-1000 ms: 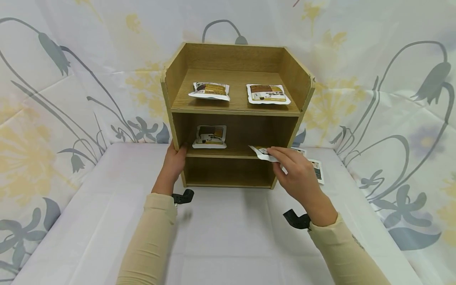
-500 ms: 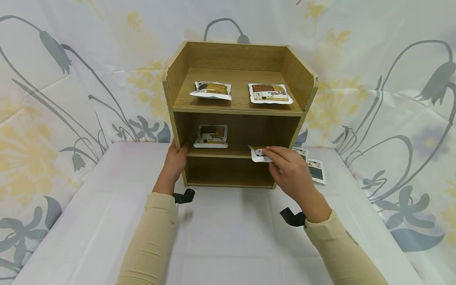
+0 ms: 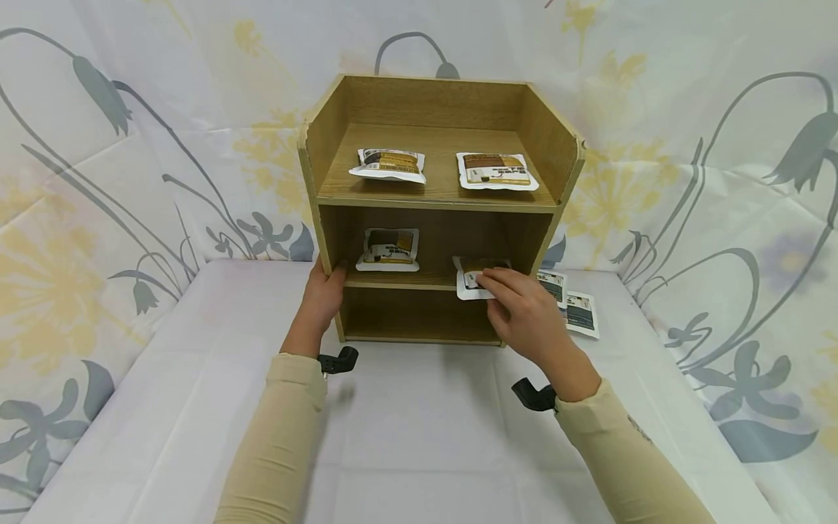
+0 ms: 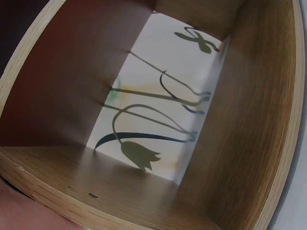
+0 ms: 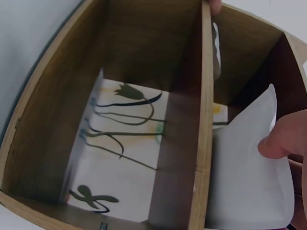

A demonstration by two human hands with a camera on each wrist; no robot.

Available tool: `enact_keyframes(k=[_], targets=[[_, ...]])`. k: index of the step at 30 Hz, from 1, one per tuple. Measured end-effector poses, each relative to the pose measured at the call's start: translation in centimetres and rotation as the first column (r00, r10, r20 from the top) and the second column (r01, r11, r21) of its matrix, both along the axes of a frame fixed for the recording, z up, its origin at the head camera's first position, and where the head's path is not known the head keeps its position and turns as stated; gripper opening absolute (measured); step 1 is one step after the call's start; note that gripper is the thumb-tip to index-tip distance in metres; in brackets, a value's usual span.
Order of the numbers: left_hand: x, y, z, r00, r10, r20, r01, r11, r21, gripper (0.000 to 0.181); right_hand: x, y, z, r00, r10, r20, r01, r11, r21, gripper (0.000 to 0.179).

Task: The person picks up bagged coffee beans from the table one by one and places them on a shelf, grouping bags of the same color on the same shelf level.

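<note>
Packet pinched by right fingers; left fingers grip shelf holding three other packets.

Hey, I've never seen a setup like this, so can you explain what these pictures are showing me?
No robot here, just a person's two bare hands. The widest picture comes from a camera worn on the head; the other two come from cameras on the wrists, looking into compartments of a wooden shelf unit. It stands on a white-covered table. The left hand holds its left side. The right hand pinches a packet at the right of the middle level; the right wrist view shows its plain white underside. Up top lie a left packet and a right packet. Another packet sits at the middle level's left, and loose packets lie on the table to the right.
</note>
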State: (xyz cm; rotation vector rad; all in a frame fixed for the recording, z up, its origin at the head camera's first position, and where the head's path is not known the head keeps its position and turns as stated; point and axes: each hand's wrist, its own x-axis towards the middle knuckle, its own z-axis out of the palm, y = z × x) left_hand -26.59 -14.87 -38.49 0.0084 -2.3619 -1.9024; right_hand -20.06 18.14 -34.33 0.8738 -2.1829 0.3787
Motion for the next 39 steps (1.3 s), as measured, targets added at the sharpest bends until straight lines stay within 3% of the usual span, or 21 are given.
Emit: enact_keyframes(k=[22,32,39], targets=[[-0.2,0.1,-0.1,1.0,-0.012,-0.002,0.012,1.0,0.005,0.05,-2.1,-0.4,-0.6,0.989,-0.088,0.12,0.084,0.996,0.039,0.035],[-0.2,0.0,-0.2,1.0,-0.009,-0.005,0.009,1.0,0.01,0.049,-3.1,-0.7,-0.7,0.99,-0.076,0.12,0.072,0.997,0.037,0.035],[-0.2,0.0,-0.2,1.0,-0.003,-0.004,0.003,1.0,0.015,0.05,-3.5,-1.2,-0.4,0.974,-0.107,0.199,0.097,0.994,0.058,0.036]])
